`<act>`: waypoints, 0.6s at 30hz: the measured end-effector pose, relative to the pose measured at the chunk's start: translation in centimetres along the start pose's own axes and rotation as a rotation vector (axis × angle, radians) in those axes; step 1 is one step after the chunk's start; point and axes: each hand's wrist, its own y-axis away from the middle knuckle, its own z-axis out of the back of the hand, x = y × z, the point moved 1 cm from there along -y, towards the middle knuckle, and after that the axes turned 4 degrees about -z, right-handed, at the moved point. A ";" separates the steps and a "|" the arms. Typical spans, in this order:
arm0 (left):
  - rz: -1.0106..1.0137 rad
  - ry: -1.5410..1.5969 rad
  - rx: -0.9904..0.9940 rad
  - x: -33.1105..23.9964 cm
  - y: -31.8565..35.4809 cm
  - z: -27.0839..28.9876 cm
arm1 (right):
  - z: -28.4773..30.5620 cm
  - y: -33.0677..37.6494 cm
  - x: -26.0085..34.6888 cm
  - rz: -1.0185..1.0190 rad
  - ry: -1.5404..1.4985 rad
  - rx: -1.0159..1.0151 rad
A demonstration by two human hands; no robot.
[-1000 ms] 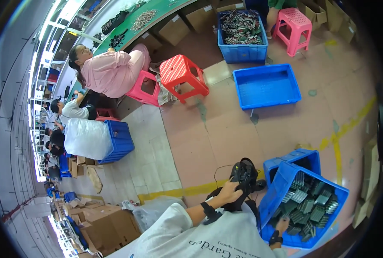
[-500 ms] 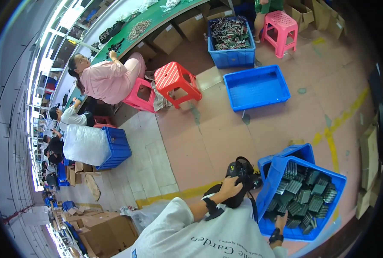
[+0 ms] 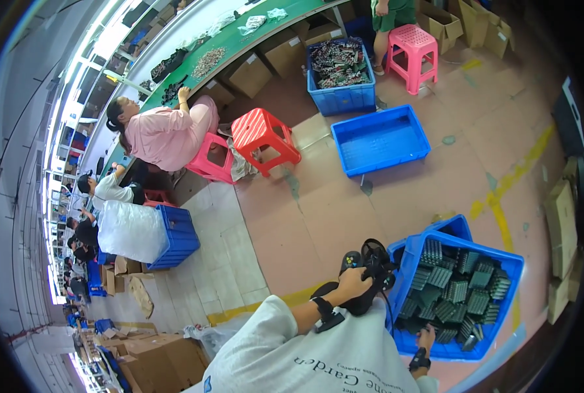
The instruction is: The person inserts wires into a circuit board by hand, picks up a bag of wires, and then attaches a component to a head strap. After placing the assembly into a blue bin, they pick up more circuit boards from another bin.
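Note:
My right hand [image 3: 426, 338] is over the near edge of a tilted blue plastic bin [image 3: 513, 288], its fingers partly spread beside the contents and holding nothing that I can see. Inside lie several dark green, ribbed rectangular blocks [image 3: 478, 302], piled at different angles. Further left, my left hand [image 3: 355, 284] rests against the dark clothing over my legs, close to my black shoes [image 3: 373, 257]. Its back faces up and its fingertips are hidden, so I cannot tell whether it grips anything. Each wrist wears a black strap.
Another blue bin [image 3: 459, 226] stands beneath or behind the tilted one. Ahead are a shallow blue tray [image 3: 382, 139], a blue crate of small parts [image 3: 344, 98], a red stool [image 3: 263, 139] and a pink stool [image 3: 413, 57]. A person in pink [image 3: 164, 134] sits at the green bench [image 3: 239, 40].
My right hand has shifted slightly and its fingers look more bent against the blocks. My left hand stays by my legs. The view has tilted a little; the seated person's arm has moved.

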 end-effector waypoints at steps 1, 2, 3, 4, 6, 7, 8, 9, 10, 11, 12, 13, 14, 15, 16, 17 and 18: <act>-0.005 -0.001 -0.006 -0.2 0.1 0.1 | 0.0 -0.1 0.1 0.007 -0.004 0.001; -0.007 0.011 0.007 -0.6 0.5 0.3 | 0.0 -0.1 -0.2 0.002 -0.002 0.010; -0.008 0.023 0.018 -0.8 0.7 0.5 | 0.0 -0.1 -0.4 -0.002 0.000 0.020; -0.012 0.023 0.014 -0.9 0.8 0.5 | -0.1 -0.3 -0.5 0.003 -0.002 0.021; -0.023 0.049 0.008 -0.9 1.1 0.5 | -0.2 -0.5 -0.8 -0.012 0.003 0.057; -0.026 0.049 0.004 -0.8 1.2 0.5 | -0.4 -0.4 -1.0 -0.007 0.001 0.057; -0.041 0.024 0.010 -0.7 1.2 0.6 | -0.6 -0.3 -1.2 -0.010 -0.006 0.068; -0.055 -0.002 0.015 -0.6 1.2 0.6 | -0.7 -0.3 -1.3 -0.013 -0.013 0.079; -0.059 -0.002 0.012 -0.5 1.2 0.7 | -0.9 -0.5 -1.3 -0.009 -0.015 0.079; -0.044 0.001 0.019 -0.6 1.3 0.9 | -1.2 -0.4 -1.0 -0.018 -0.010 0.080; -0.029 0.005 0.026 -0.7 1.2 1.1 | -1.6 -0.3 -0.7 -0.028 -0.005 0.080; -0.033 0.004 0.022 -0.7 1.2 1.4 | -1.8 -0.3 -0.3 -0.024 -0.008 0.081; -0.027 0.010 0.037 -1.2 1.3 1.9 | -2.0 -0.2 -0.1 -0.024 -0.008 0.088; -0.022 0.016 0.051 -1.5 1.3 2.3 | -2.2 -0.2 0.2 -0.023 -0.008 0.095; -0.026 0.016 0.048 -1.5 1.2 2.4 | -2.3 -0.2 0.5 -0.019 -0.010 0.094; -0.027 0.024 0.040 -1.5 1.0 2.4 | -2.4 -0.1 0.6 -0.026 -0.018 0.092; -0.028 0.033 0.031 -1.5 0.8 2.3 | -2.4 -0.1 0.7 -0.032 -0.025 0.091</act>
